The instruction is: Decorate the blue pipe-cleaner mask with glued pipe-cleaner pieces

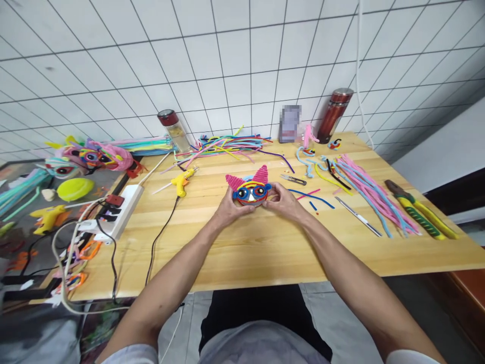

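A pipe-cleaner animal head (pixel 251 192) with pink pointed ears, blue-ringed eyes and a white nose is held upright over the middle of the wooden table. My left hand (pixel 234 206) grips its left side, thumb along the lower edge. On the other side my right hand (pixel 283 200) pinches it with curled fingers. To the right of the head lie small black-handled snips (pixel 293 179) and a blue pipe cleaner (pixel 312 197). A yellow glue gun (pixel 182 183) rests to the left, its cord running toward the front edge.
A power strip (pixel 122 212) with cords sits at left. Pliers (pixel 419 212), a craft knife (pixel 358 216) and pink pipe cleaners (pixel 373 189) lie at right. A glass bottle (pixel 176 132), pipe cleaners (pixel 231 145), a phone (pixel 290 125) and a red flask (pixel 335 116) line the back.
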Motion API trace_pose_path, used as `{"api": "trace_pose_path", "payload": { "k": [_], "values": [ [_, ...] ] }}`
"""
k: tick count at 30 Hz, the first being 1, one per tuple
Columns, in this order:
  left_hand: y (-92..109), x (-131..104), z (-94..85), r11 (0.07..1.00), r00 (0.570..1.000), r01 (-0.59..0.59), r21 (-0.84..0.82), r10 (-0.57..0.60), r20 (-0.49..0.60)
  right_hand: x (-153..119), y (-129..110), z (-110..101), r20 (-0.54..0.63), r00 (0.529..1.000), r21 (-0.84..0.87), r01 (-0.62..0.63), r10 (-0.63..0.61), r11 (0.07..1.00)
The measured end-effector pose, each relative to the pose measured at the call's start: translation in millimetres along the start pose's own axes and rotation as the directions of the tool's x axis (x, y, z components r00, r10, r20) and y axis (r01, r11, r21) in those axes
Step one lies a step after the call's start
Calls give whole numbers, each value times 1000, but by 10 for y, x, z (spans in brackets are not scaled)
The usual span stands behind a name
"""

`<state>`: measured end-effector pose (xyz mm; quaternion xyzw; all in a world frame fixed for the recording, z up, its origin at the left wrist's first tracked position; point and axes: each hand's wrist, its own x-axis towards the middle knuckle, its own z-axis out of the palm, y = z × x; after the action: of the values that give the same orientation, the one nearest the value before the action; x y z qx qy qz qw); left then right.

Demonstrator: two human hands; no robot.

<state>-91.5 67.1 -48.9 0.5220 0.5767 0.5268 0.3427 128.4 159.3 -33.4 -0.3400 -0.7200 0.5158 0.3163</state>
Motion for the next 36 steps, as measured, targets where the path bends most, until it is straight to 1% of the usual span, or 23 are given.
{"api": "trace_pose_path", "payload": {
  "k": [3,8,10,20,29,36],
  "values": [
    [33,-12,-1,1000,1000,-7,7,6,11,-4,-23,-12,7,1000,6,-20,20,1000],
    [89,2,32,1000,1000,-21,-3,21,-17,-14,-52,-23,39,999,27,-38,37,999],
    [98,7,42,999,999,-31,-18,31,-11,-10,-45,-31,56,998,43,-39,36,998],
    [47,11,66,990,992,-128,-55,129,12,29,73,-88,83,996,85,-34,27,996],
    [-22,31,85,986,987,-158,-51,157,-12,15,37,-88,78,996,61,-47,42,997],
    [-5,35,64,990,991,-134,-36,134,5,37,1,-86,66,997,78,-31,26,996]
  ]
}}
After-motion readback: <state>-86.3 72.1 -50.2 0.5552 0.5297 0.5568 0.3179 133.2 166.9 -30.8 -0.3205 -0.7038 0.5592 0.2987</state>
